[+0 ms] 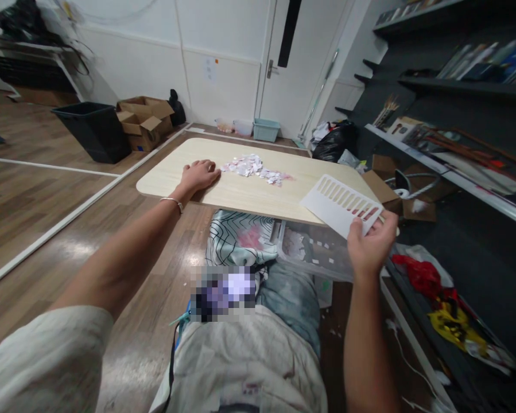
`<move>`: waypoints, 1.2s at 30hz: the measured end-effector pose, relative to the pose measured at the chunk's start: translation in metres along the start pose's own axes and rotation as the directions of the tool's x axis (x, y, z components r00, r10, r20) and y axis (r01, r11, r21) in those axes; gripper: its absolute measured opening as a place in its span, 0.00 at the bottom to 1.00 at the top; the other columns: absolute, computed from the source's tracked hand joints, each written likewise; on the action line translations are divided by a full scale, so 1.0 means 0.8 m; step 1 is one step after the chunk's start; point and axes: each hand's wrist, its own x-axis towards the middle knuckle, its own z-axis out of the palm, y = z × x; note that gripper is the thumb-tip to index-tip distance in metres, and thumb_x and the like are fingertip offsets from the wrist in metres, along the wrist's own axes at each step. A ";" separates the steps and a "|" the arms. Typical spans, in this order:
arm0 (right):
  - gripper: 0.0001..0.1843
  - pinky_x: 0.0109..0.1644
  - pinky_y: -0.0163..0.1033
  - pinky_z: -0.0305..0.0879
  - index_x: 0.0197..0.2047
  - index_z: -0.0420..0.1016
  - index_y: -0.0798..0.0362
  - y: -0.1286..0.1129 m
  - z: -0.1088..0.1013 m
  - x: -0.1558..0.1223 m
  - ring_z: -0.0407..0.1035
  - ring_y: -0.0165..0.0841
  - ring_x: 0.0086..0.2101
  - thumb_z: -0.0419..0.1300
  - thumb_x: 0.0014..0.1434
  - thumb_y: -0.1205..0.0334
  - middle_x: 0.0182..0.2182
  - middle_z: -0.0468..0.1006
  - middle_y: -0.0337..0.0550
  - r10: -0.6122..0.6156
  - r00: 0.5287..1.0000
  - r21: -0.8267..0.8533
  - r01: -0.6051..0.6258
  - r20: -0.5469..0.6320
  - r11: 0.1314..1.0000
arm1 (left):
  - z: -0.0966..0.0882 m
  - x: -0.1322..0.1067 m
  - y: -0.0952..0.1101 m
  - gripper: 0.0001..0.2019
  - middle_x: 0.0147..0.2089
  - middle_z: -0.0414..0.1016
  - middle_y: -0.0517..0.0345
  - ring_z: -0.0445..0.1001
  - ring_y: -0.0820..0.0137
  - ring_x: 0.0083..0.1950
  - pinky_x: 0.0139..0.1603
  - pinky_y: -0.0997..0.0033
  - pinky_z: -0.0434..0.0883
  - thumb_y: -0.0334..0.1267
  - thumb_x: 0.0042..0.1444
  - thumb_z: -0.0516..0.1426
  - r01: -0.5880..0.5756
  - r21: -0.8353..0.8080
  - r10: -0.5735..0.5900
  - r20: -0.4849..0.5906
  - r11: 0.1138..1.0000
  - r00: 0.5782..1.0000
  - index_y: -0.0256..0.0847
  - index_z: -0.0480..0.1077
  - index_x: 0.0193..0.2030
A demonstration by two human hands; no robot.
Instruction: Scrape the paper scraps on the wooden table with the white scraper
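Observation:
A white sheet of card [326,211] with a row of long cut-out slots is in my right hand [373,244], pinched at its near right corner between thumb and fingers. The sheet is tilted over the right front edge of the pale wooden table [175,155]. My left hand [198,175] rests palm down on the tabletop, fingers loosely bent, with nothing visible in it. Just right of those fingers lies a loose pile of small white paper pieces [249,166], trailing off to the right. Under the front edge, a clear plastic bin [326,261] contains similar white pieces.
A phone-like lit screen [236,287], blurred, lies on my lap. Patterned fabric [227,238] is under the table edge. Left stand a black bin [96,132] and cardboard boxes [148,115]. Dark shelving [438,97] and a black bag [337,143] are to the right.

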 end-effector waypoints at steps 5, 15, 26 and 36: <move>0.17 0.49 0.52 0.86 0.47 0.72 0.44 0.001 -0.062 0.045 0.87 0.48 0.40 0.66 0.54 0.57 0.42 0.89 0.51 0.056 0.978 -0.304 0.007 0.199 0.952 | 0.011 0.003 -0.008 0.27 0.81 0.77 0.41 0.68 0.40 0.82 0.82 0.31 0.63 0.53 0.80 0.47 -0.031 0.012 0.031 -0.001 0.999 1.000 0.48 0.81 0.69; 0.28 0.55 0.48 0.77 0.66 0.89 0.59 -0.058 -0.085 0.129 0.87 0.52 0.48 0.62 0.66 0.73 0.53 0.93 0.66 0.262 0.730 -0.719 0.425 0.631 0.550 | 0.012 0.005 -0.008 0.31 0.85 0.72 0.38 0.66 0.38 0.84 0.83 0.27 0.63 0.54 0.82 0.42 -0.056 0.045 0.054 0.045 0.997 0.998 0.47 0.77 0.76; 0.25 0.55 0.45 0.79 0.59 0.94 0.60 -0.051 0.003 0.187 0.90 0.53 0.52 0.65 0.61 0.72 0.52 0.94 0.66 0.494 0.446 -0.642 0.679 0.747 0.358 | 0.014 0.006 -0.006 0.29 0.82 0.76 0.34 0.69 0.35 0.83 0.79 0.23 0.67 0.52 0.81 0.43 -0.078 0.050 0.076 0.041 0.996 0.996 0.46 0.79 0.71; 0.40 0.69 0.43 0.76 0.84 0.79 0.51 -0.058 0.092 0.191 0.84 0.51 0.69 0.62 0.71 0.71 0.73 0.86 0.60 0.291 0.359 -0.462 0.701 0.887 0.543 | 0.013 0.002 -0.002 0.29 0.84 0.74 0.34 0.69 0.37 0.84 0.79 0.25 0.69 0.51 0.81 0.42 -0.078 0.054 0.076 0.048 0.995 0.996 0.46 0.79 0.69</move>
